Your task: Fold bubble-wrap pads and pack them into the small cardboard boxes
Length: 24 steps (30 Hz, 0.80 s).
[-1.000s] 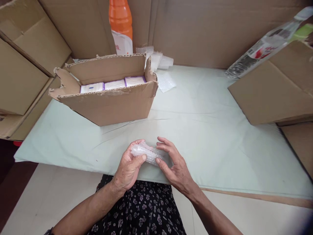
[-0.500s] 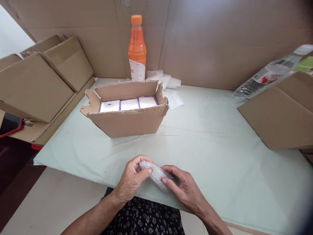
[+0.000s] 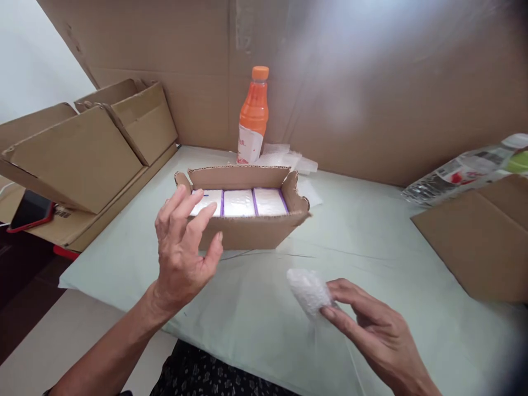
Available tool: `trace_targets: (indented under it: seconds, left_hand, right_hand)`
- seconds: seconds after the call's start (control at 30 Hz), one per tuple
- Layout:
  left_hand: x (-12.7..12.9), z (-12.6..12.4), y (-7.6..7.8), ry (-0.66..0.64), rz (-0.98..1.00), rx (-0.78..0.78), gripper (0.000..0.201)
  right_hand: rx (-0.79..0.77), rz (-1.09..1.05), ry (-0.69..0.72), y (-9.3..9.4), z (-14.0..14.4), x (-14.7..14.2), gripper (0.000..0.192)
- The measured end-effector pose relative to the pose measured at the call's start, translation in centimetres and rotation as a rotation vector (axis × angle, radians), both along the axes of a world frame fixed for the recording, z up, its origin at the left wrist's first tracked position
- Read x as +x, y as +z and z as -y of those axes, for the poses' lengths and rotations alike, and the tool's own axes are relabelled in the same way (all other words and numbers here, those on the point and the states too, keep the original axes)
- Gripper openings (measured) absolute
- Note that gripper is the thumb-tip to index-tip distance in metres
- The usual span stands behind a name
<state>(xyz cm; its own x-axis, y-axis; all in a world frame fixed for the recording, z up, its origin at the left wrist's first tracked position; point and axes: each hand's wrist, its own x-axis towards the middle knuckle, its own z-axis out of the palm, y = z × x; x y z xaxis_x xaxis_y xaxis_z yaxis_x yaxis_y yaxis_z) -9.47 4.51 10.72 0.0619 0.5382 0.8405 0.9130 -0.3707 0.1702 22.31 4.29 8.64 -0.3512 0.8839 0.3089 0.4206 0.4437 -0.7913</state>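
Between the thumb and fingers of my right hand (image 3: 371, 324) is a bubble-wrapped packet (image 3: 309, 291), held above the front of the table. What the wrap encloses cannot be made out. My left hand (image 3: 185, 247) is raised with its fingers apart and nothing in it, at the left front of a small open cardboard box (image 3: 247, 234). Whether its fingertips touch the box I cannot tell. White packets with purple edges (image 3: 239, 203) lie side by side in the box, and my left fingers partly cover the leftmost one.
An orange drink bottle (image 3: 253, 115) stands behind the box, beside some bubble-wrap pieces (image 3: 289, 157). Open cardboard boxes (image 3: 78, 159) line the left, with a red-edged phone (image 3: 31, 210). A clear bottle (image 3: 462, 170) leans by a carton (image 3: 478, 236) at right. Cardboard (image 3: 355, 110) walls the back.
My left hand has let go of the bubble-wrapped packet and moved up and left to the box, fingers opening. My right hand has carried the packet to the right. The view has shifted.
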Motion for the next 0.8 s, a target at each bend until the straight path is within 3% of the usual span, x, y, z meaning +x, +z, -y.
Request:
trace_targets:
  seconds: [0.17, 0.3, 0.4, 0.5, 0.63, 0.8]
  left_hand:
    - [-0.3, -0.5, -0.2, 0.002, 0.031, 0.01, 0.037]
    - [0.8, 2.2, -1.0, -0.017, 0.137, 0.02, 0.041]
    - [2.0, 4.6, -1.8, -0.186, 0.182, -0.015, 0.038]
    - [3.7, 6.3, -2.9, -0.366, 0.377, -0.259, 0.044]
    - [5.6, 6.8, -4.3, -0.416, 0.72, -0.618, 0.049]
    - [6.6, 6.5, -4.3, -0.41, 0.892, -0.733, 0.051]
  right_hand:
    - [0.087, -0.051, -0.045, 2.1, -1.6, 0.0, 0.014]
    - [0.07, -0.043, 0.015, 2.1, -2.2, -1.3, 0.013]
    - [0.01, -0.006, 0.124, 1.8, -2.0, -2.4, 0.006]
    - [0.006, 0.02, 0.121, 1.3, -1.3, -3.6, 0.004]
    - [0.125, 0.096, 0.09, 0.2, -0.1, -5.4, 0.004]
    - [0.214, 0.115, 0.164, -0.6, 1.2, -7.6, 0.005]
